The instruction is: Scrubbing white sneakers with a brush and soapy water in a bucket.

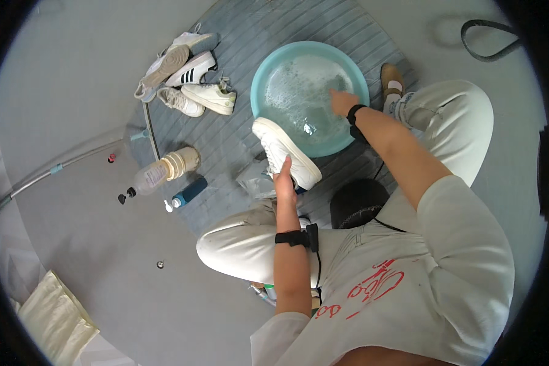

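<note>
My left hand [283, 179] grips a white sneaker [280, 148] by its side, thumb across the upper. Held tilted, the shoe is just outside the near left rim of a round light-blue basin [257, 94]. Foamy, cloudy water [299, 85] fills much of the basin. Over its right side, my right hand [344, 102] reaches down to the water with fingers closed. A blurred greenish shape [337, 84] shows in the water by the fingertips; I cannot make out what it is. Both wrists wear black bands.
Several sneakers [192, 72] lie heaped on the grey ribbed mat [238, 61] at the far left. A clear bottle [150, 178], a cream round container [189, 160] and a blue bottle [190, 192] lie nearer. A metal pole [82, 160] stretches left. A black stool [358, 201] stands between my legs.
</note>
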Tool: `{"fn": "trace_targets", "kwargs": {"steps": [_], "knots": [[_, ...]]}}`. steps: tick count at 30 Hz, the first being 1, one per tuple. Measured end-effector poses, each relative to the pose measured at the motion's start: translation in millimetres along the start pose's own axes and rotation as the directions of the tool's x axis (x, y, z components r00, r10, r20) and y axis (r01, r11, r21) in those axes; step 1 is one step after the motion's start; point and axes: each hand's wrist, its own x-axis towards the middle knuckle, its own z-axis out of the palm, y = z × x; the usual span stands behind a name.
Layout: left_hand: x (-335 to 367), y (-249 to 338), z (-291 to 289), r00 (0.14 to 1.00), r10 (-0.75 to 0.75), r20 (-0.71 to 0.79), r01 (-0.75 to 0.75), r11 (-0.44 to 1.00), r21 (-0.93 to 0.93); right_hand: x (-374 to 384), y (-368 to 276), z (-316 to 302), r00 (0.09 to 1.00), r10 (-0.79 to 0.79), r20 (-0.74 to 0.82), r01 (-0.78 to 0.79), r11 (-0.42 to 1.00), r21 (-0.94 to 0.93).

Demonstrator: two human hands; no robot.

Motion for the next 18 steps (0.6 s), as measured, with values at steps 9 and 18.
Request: {"fn": "trace_targets", "kwargs": {"steps": [9,18], "knots": [[8,-9,-3,0.994,-0.055,0.089,0.041,0.986,0.159,61,32,-13,0.970,-0.173,-0.172,0.147,0.977,-0.154],[23,-9,-9,0.992,-0.121,0.038,0.115,0.985,0.130,-19,-17,1,0.812,-0.356,0.462,-0.108,0.688,0.718]]}}
